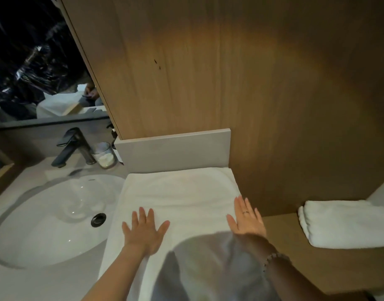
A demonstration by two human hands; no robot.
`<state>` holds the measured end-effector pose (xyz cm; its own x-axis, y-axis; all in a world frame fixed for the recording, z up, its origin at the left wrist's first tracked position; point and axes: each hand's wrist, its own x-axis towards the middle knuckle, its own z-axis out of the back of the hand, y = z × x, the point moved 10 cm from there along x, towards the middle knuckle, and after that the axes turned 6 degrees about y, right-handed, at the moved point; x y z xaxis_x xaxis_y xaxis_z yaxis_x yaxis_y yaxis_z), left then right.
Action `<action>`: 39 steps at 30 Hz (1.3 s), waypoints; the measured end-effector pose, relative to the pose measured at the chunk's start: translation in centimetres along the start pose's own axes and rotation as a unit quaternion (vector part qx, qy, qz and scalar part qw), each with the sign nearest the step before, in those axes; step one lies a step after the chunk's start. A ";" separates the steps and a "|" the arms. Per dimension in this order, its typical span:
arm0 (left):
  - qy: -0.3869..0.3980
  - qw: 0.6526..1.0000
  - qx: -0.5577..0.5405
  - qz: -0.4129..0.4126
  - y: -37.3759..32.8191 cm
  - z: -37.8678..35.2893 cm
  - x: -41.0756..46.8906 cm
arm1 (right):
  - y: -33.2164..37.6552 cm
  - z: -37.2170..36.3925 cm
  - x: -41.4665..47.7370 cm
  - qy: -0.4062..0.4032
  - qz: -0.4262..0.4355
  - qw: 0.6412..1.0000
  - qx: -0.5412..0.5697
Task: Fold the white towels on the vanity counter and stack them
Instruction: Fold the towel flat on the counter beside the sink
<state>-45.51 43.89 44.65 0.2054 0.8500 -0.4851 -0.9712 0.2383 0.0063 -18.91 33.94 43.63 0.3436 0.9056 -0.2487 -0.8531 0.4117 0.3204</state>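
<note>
A large white towel (178, 192) lies spread flat on the vanity counter (56, 283) right of the sink (49, 218), a folded towel (347, 224) sits well apart on the wooden ledge (317, 268), and the left hand (144, 232) and right hand (247, 219) press it with fingers spread.

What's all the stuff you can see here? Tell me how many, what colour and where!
counter: one, pale grey, bottom left
sink: one, white, set in the counter
drain: one, black, in the sink
tap: one, dark, behind the sink
glass jar: one, clear, right of the tap
mirror: one, dark, above the tap
wood wall: one, brown, behind the counter
spread towel: one, white, flat on the counter, right of the sink
folded towel: one, white, on the wooden ledge, far right
left hand: one, flat on the spread towel
right hand: one, ringed, flat on the spread towel's right edge
</note>
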 end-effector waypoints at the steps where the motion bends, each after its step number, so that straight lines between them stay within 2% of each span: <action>1: -0.018 1.000 0.009 -0.003 -0.4 1.0 0.4 | 0.5 0.6 0.8 -0.013 0.008 1.000 -0.023; 3: -0.054 0.997 0.031 -0.051 -2.4 2.7 1.5 | 2.5 1.5 2.7 -0.016 0.057 0.997 -0.043; 5: -0.047 0.993 0.045 -0.100 -4.5 3.2 2.9 | 4.4 1.3 4.8 -0.002 0.096 0.994 -0.055; 8: -0.021 0.992 0.046 -0.112 -5.5 2.5 5.1 | 7.1 0.8 6.2 0.006 0.147 0.981 -0.128; 10: -0.003 0.994 0.015 -0.105 -5.3 1.9 5.8 | 7.3 -0.1 7.1 0.023 0.162 0.979 -0.119; 14: 0.006 0.996 -0.015 -0.087 -3.7 2.2 6.6 | 4.6 0.5 9.1 0.040 0.121 0.989 -0.074; 19: -0.005 0.997 -0.081 0.005 2.1 2.5 8.0 | 3.5 1.7 9.9 0.032 0.082 0.996 -0.026; 22: -0.015 0.994 -0.105 0.029 4.3 2.0 8.0 | 3.1 1.7 10.0 0.025 0.065 0.998 -0.004; 26: -0.014 0.996 -0.074 0.037 4.5 2.1 7.3 | 4.1 2.5 9.7 0.087 0.053 0.992 -0.076; 28: -0.034 0.998 -0.049 0.019 4.3 2.4 5.9 | 5.7 3.0 7.8 0.067 0.086 0.988 -0.111; 32: -0.081 0.991 -0.095 -0.052 3.6 1.3 0.8 | 10.0 0.2 -1.7 0.031 0.206 0.978 -0.005; 36: -0.072 0.987 -0.118 -0.077 3.7 -1.9 -3.9 | 12.0 -2.6 -10.3 0.028 0.250 0.968 0.023; 37: -0.067 0.988 -0.115 -0.081 3.8 -2.7 -5.0 | 11.7 -4.1 -11.3 0.071 0.247 0.966 0.024; 39: -0.061 0.989 -0.107 -0.088 4.2 -4.2 -7.0 | 11.0 -4.9 -12.4 0.067 0.232 0.970 0.037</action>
<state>-51.51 36.96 44.39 0.3737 0.8574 -0.3538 -0.9198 0.2935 -0.2603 -34.47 26.70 45.73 -0.1282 0.9758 -0.1773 -0.8719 -0.0257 0.4890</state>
